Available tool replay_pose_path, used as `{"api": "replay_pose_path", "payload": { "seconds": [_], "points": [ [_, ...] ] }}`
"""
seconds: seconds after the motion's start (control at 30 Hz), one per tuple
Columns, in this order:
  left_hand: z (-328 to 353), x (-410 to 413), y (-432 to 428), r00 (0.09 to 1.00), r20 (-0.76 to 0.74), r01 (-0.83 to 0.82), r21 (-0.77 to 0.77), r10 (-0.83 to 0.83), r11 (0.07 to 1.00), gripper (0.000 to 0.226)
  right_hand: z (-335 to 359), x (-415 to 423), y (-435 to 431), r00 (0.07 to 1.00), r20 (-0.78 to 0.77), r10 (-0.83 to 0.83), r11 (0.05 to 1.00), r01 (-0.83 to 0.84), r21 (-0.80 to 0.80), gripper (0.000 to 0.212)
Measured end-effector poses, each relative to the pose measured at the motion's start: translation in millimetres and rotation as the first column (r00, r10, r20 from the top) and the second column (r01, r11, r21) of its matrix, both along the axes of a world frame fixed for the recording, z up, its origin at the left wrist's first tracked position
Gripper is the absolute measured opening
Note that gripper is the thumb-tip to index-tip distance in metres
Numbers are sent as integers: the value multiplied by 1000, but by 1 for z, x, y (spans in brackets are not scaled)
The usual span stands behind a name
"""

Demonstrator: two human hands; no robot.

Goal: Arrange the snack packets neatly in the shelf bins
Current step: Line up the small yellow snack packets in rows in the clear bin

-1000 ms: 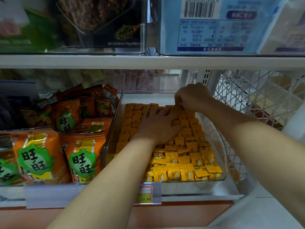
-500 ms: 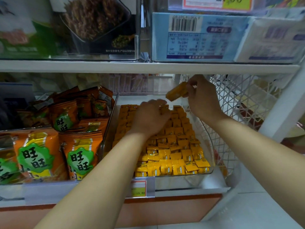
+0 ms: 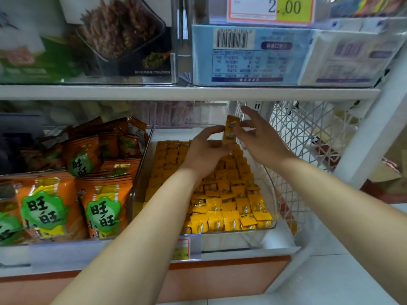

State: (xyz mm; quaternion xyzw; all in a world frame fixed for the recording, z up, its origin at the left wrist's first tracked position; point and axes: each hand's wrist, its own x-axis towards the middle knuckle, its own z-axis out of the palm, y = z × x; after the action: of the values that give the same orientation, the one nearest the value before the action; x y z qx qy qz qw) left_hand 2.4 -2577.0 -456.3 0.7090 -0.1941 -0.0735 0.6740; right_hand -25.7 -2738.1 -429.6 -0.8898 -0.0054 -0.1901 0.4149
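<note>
A clear plastic bin [image 3: 272, 194] on the lower shelf holds rows of several small yellow-orange snack packets [image 3: 222, 203]. One such packet [image 3: 230, 131] stands upright in the air above the back of the bin. My left hand [image 3: 203, 151] pinches its lower left edge with thumb and fingers. My right hand [image 3: 262, 137] touches its right edge, thumb and forefinger against it and the other fingers spread.
Large orange snack bags [image 3: 66, 194] fill the bin to the left. A white wire mesh panel [image 3: 308, 137] stands right of the clear bin. The shelf above [image 3: 176, 92] carries boxed goods and a price tag [image 3: 271, 9]. A price label [image 3: 182, 249] hangs below.
My right hand lifted one packet from the back rows, and my left hand rose off the packets to meet it. The packet now stands upright between both hands.
</note>
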Motion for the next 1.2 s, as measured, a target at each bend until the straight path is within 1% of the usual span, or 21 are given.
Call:
{"api": "replay_pose_path", "payload": {
  "seconds": [0.07,0.1,0.13,0.17,0.2,0.23,0.27,0.3,0.33,0.4,0.47,0.53,0.63,0.7,0.8,0.83,0.97,1.07,1.2],
  "points": [
    [-1,4,-3,1000,-8,8,-21,-9,1000,49,3,14,-1,999,-12,32,999,-32,22,36],
    [-1,6,-5,1000,2,-10,16,10,1000,49,4,21,-2,1000,12,26,999,-26,42,28],
    [-1,8,-7,998,42,-54,116,50,992,47,5,27,-5,999,45,-3,997,0,83,25],
    [-2,12,-7,987,126,-126,267,95,955,45,5,33,-9,996,74,-53,991,43,129,26],
    [-6,16,-6,958,260,-223,424,118,878,43,5,39,-14,988,105,-112,985,96,144,29],
    [-11,20,-5,914,398,-308,547,82,778,44,4,45,-19,977,134,-166,981,151,119,31],
    [-17,23,-4,879,476,-340,637,-6,692,47,3,50,-22,968,156,-199,979,190,68,31],
    [-22,25,-3,872,479,-318,715,-105,623,51,1,54,-23,963,173,-204,979,205,14,31],
    [-27,26,-2,881,436,-268,779,-183,567,55,-1,56,-23,966,181,-184,981,192,-32,30],
    [-35,32,-2,900,354,-194,847,-254,495,61,-5,59,-20,983,161,-93,988,111,-109,29],
    [-39,35,-2,901,354,-201,853,-251,483,63,-5,60,-19,992,124,-16,978,41,-203,29],
    [-40,35,-3,898,374,-228,848,-233,479,65,0,61,-20,992,128,11,945,32,-324,28],
    [-41,33,-3,896,387,-250,843,-215,477,64,4,64,-22,992,121,24,916,27,-401,25],
    [-41,32,-3,895,391,-254,841,-214,477,63,3,67,-21,992,123,2,914,48,-403,24],
    [-41,32,-2,897,390,-257,842,-207,474,64,1,69,-19,989,146,-18,947,64,-316,24],
    [-42,32,-2,898,390,-257,840,-202,477,64,0,69,-18,990,140,-5,946,50,-319,24],
    [-43,34,-3,897,400,-265,827,-186,496,64,1,69,-11,995,70,68,901,-31,-432,23],
    [-44,34,-3,897,403,-268,824,-184,500,64,8,71,-4,996,49,71,862,-36,-506,24],
    [-45,34,-1,893,411,-269,812,-181,518,65,8,68,-2,996,82,23,878,19,-479,25]
  ]
}}
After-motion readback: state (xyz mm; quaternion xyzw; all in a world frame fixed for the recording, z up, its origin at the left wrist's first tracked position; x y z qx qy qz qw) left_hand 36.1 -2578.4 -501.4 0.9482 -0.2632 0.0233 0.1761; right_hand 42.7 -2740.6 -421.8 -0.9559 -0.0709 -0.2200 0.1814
